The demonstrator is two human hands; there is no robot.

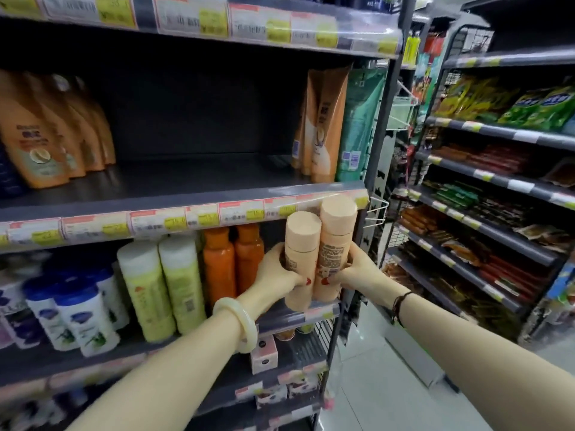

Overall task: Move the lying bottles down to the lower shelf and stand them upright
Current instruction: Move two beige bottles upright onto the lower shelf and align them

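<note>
Two peach-coloured bottles stand upright side by side at the right end of the lower shelf [292, 320]. My left hand [278, 273] grips the left peach bottle [301, 244] around its middle. The right peach bottle [334, 241] is held the same way by my right hand [356, 270]. Their bases sit at the shelf's front edge, and their caps rise in front of the price strip of the upper shelf [174, 185]. The middle of that upper shelf is bare.
Two orange bottles [233, 259] and two pale green bottles [161, 287] stand just left of my hands. Orange pouches [323, 126] and orange bottles [40, 135] flank the upper shelf. A wire hook [378, 209] juts from the rack's right post; a snack rack [497, 188] stands across the aisle.
</note>
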